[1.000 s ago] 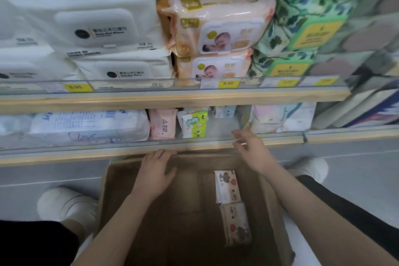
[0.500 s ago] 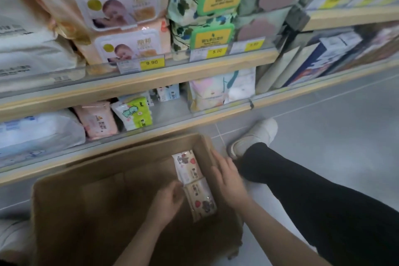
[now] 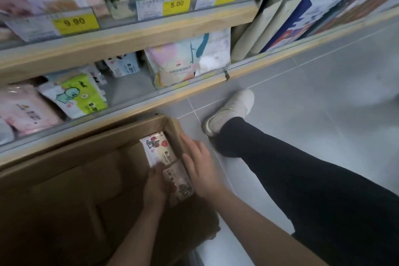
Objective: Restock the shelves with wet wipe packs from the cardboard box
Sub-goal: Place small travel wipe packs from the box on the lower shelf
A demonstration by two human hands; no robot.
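Both hands, left (image 3: 158, 183) and right (image 3: 199, 161), close on the near pack (image 3: 178, 181) in the box (image 3: 64, 190); soft, light, probably slippery, so hold its sides.

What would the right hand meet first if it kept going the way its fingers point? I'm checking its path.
Probably the brown cardboard box's right wall: the right hand lies beside the white wet wipe pack, fingers pointing along that wall toward the far corner; depth is unclear.
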